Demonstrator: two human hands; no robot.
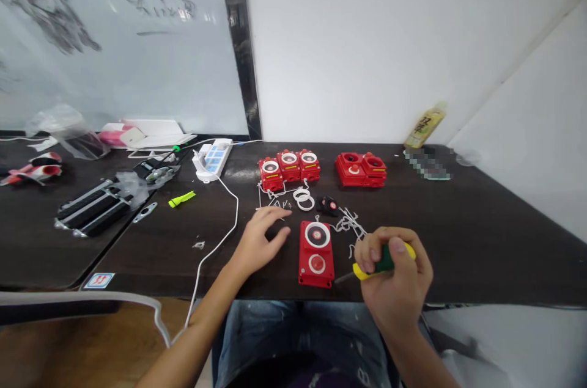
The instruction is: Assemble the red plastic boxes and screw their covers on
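Note:
My right hand [397, 281] is wrapped round a screwdriver [385, 261] with a yellow and green handle. Its thin shaft points left, with the tip close to the lower right corner of a red alarm box [316, 281]. That box lies face up, with a white-ringed round speaker above a red lamp. Left of it, my left hand [261, 240] hovers low over the tabletop, thumb and fingers apart and nothing seen between them. Just beyond its fingertips lie several small screws [287, 204] and two loose white rings [303, 198]. Black round parts [328, 205] sit behind the box.
Three finished-looking red boxes [288, 168] and more red housings [361, 170] stand along the back. White wires [351, 223] lie loose near my right hand. A power strip [214, 159] trails a white cable across the left. A yellow packet [424, 126] leans at the back right.

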